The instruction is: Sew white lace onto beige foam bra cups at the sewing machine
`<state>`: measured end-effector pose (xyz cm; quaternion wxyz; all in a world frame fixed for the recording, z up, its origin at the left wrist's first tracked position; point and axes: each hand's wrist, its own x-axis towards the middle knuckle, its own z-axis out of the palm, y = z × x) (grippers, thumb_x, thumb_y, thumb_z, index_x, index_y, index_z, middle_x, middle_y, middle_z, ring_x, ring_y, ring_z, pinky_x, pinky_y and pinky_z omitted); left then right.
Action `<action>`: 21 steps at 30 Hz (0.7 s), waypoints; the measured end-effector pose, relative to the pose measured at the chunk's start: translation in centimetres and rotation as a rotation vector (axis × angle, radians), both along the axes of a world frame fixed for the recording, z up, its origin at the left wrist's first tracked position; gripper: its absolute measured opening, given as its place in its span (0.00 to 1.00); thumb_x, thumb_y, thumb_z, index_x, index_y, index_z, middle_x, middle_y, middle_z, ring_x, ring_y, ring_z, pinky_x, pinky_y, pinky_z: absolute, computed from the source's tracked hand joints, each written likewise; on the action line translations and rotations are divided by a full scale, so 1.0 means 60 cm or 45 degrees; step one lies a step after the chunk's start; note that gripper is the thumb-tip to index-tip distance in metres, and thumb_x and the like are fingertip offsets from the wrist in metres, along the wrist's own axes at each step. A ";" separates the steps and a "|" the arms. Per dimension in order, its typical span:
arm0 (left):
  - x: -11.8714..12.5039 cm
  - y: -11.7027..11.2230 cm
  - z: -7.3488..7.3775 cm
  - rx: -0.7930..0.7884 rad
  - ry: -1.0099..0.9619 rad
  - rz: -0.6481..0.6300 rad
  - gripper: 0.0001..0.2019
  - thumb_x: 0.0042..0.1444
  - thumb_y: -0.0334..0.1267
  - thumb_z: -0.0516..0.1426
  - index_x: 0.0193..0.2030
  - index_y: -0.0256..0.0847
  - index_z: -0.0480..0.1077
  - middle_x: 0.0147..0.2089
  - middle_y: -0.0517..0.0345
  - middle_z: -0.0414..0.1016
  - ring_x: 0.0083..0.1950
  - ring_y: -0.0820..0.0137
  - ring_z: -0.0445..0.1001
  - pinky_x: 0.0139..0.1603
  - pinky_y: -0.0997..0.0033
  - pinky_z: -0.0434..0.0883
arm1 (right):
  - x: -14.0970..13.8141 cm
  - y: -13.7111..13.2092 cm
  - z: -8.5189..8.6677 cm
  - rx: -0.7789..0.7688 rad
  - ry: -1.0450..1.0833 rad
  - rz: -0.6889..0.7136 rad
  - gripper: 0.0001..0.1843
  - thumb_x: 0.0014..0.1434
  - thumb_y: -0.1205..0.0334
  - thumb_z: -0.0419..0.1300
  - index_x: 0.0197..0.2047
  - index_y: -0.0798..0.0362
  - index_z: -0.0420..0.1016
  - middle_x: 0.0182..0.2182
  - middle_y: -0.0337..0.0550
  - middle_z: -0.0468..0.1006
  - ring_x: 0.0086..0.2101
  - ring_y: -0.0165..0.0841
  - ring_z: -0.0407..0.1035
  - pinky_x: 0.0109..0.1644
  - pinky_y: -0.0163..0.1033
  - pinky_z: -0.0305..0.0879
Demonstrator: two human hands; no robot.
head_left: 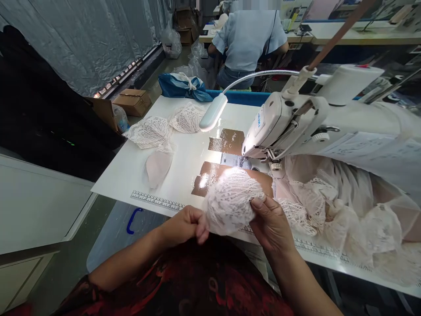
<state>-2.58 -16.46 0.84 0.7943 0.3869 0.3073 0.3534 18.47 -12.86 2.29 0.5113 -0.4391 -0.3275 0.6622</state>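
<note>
A rounded white lace bra cup [232, 202] is held up between my two hands, just in front of the sewing machine [279, 118]. My left hand [189, 224] pinches its lower left edge. On the other side, my right hand [271, 219] grips the right edge, thumb on the lace and fingers behind. The cup partly covers brown tape [205, 175] around the machine's needle area. Under the machine arm, a heap of pale lace and mesh pieces [329, 206] spreads to the right. Further left on the table lie more lace cups [149, 131] and a plain beige cup [158, 169].
A lamp [213, 113] on a bent metal neck hangs over the white table [112, 175], which has a printed ruler along its front edge. A blue bundle [184, 86] sits at the far edge. Beyond it, a person [245, 44] sits facing away. Cardboard boxes [133, 102] stand on the floor at left.
</note>
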 end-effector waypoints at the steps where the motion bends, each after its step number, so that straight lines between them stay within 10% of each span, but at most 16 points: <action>1: -0.017 0.001 0.011 0.154 0.102 -0.107 0.11 0.48 0.28 0.58 0.17 0.35 0.65 0.18 0.59 0.68 0.22 0.77 0.65 0.26 0.75 0.62 | 0.003 0.000 0.001 -0.017 -0.011 0.021 0.13 0.43 0.52 0.71 0.27 0.50 0.75 0.23 0.39 0.75 0.25 0.33 0.69 0.29 0.39 0.68; 4: -0.051 0.012 0.052 0.603 0.428 0.068 0.07 0.51 0.33 0.60 0.39 0.38 0.74 0.42 0.50 0.76 0.44 0.65 0.73 0.44 0.68 0.70 | 0.001 -0.008 0.000 -0.033 -0.103 0.257 0.12 0.44 0.56 0.72 0.26 0.51 0.74 0.24 0.37 0.75 0.24 0.30 0.66 0.27 0.35 0.66; 7: -0.052 0.025 0.077 0.873 0.840 0.145 0.39 0.44 0.42 0.67 0.63 0.45 0.60 0.66 0.48 0.60 0.65 0.55 0.59 0.63 0.58 0.60 | -0.013 -0.019 0.001 0.060 -0.207 0.546 0.10 0.49 0.57 0.69 0.32 0.50 0.75 0.27 0.37 0.75 0.27 0.29 0.67 0.30 0.34 0.65; 13: -0.030 0.029 0.064 0.775 0.871 -0.159 0.19 0.57 0.46 0.58 0.52 0.38 0.70 0.43 0.54 0.76 0.40 0.67 0.73 0.42 0.70 0.69 | -0.026 -0.027 0.014 0.392 -0.474 0.471 0.09 0.56 0.56 0.63 0.28 0.51 0.75 0.30 0.40 0.75 0.32 0.32 0.68 0.35 0.36 0.65; 21: -0.026 0.036 0.071 0.845 0.952 -0.099 0.20 0.54 0.48 0.60 0.49 0.38 0.71 0.38 0.58 0.73 0.36 0.70 0.70 0.37 0.74 0.66 | -0.030 -0.027 0.017 0.457 -0.643 0.389 0.11 0.56 0.55 0.63 0.25 0.51 0.73 0.27 0.42 0.77 0.29 0.33 0.70 0.30 0.36 0.64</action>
